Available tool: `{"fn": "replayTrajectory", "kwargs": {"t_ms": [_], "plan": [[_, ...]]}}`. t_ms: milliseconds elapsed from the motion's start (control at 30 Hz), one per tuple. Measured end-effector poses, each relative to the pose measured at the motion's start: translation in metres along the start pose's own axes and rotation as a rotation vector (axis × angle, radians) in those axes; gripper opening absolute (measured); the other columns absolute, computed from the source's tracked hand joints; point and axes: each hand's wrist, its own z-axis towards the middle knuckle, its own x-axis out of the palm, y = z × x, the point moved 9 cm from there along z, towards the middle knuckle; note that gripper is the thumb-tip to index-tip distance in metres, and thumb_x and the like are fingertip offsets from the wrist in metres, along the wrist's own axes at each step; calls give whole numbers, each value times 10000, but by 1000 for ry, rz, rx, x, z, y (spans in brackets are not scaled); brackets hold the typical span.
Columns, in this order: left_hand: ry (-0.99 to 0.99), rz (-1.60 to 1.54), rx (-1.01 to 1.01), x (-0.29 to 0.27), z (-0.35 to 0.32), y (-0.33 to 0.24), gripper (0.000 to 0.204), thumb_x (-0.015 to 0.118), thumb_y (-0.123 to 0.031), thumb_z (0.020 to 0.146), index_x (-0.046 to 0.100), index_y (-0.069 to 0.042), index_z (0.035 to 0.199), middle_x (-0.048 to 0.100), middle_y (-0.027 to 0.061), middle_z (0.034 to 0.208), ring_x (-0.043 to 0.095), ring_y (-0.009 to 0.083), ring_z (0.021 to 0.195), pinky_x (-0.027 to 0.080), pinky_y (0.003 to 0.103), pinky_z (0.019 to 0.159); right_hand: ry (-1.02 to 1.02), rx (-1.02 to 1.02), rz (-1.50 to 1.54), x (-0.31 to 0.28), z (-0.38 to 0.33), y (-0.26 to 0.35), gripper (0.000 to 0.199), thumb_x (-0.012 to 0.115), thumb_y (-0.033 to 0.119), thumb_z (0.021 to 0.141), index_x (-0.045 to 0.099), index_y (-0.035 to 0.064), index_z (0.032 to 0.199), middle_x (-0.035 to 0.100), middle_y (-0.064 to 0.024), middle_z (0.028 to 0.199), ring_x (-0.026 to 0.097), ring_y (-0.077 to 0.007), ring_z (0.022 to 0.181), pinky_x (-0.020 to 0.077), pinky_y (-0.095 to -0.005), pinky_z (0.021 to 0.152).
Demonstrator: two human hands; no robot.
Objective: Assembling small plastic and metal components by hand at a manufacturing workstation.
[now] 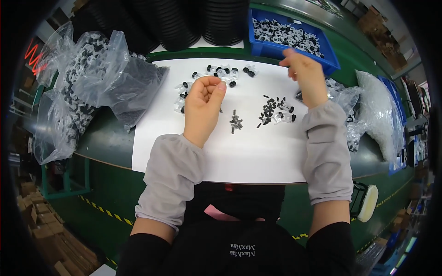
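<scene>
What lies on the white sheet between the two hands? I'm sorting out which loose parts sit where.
In the head view, a small cluster of dark parts lies on the white sheet between the left hand and right hand.

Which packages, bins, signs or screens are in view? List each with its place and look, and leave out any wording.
Clear plastic bags: far left on the green table, crumpled, full of small black and white parts.
Blue bin: top right by the right hand, open, rectangular, holding white and black pieces.
Clear bags: right edge, whitish.
Cardboard boxes: lower left floor, brown.
Red neon sign: upper left, zigzag.
</scene>
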Motion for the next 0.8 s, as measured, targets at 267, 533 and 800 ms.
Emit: {"fn": "replayTrajectory", "kwargs": {"t_ms": [267,533,800], "plan": [[-66,-35,-15,-7,2,4,215,609,-148,896,546,8,1029,570,-12,815,496,21,700,401,160,598,232,-775,-659,123,-44,33,220,646,130,770,672,46,972,623,-137,857,603,-307,767,495,-356,716],[42,596,398,11,-9,-18,221,636,-45,812,590,-52,1028,578,67,885,573,165,741,476,263,646,411,-259,-480,114,-41,17,223,625,97,776,654,0,975,652,-86,849,624,-192,762,496,-295,729],[13,430,319,9,-4,-21,173,661,-102,835,565,-4,941,590,74,794,559,115,639,446,231,592,371,-54,172,90,-60,11,182,626,84,811,651,-34,948,653,-48,882,584,-115,756,461,-249,658]]}}
